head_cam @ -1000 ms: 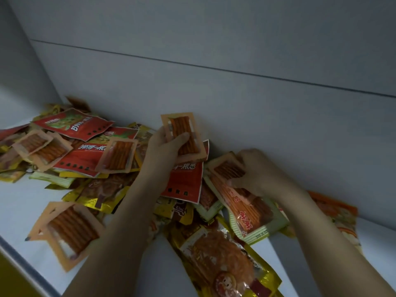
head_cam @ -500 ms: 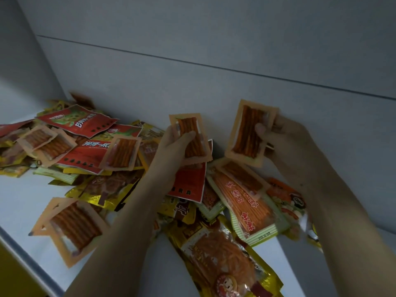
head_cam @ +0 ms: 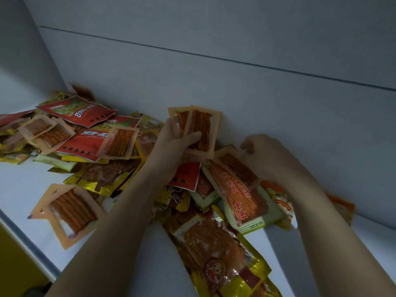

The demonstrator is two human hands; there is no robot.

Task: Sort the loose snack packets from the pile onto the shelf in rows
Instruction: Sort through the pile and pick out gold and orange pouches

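Left hand (head_cam: pixel 171 142) raised near the centre, thumb across the front, gripping two small orange packets (head_cam: pixel 199 129) fanned one over the other, upright against the grey back panel (head_cam: pixel 257 99). Right hand (head_cam: pixel 267 155) at 3 o'clock from them, palm down over the pile (head_cam: pixel 128 168), fingers curled; cannot tell whether anything is held under it. Just below this hand, at 5 o'clock from the held pair, one long orange packet with green border (head_cam: pixel 242 200). At 6 o'clock, one big yellow packet (head_cam: pixel 216 249). At 9 o'clock, four more small orange packets counted: one alone (head_cam: pixel 70 211) near the front of the white shelf (head_cam: pixel 19 189), one (head_cam: pixel 117 142) lying on a red packet (head_cam: pixel 83 144), two overlapping (head_cam: pixel 47 131) further left. Second red packet (head_cam: pixel 77 110) at 10 o'clock, by the panel.
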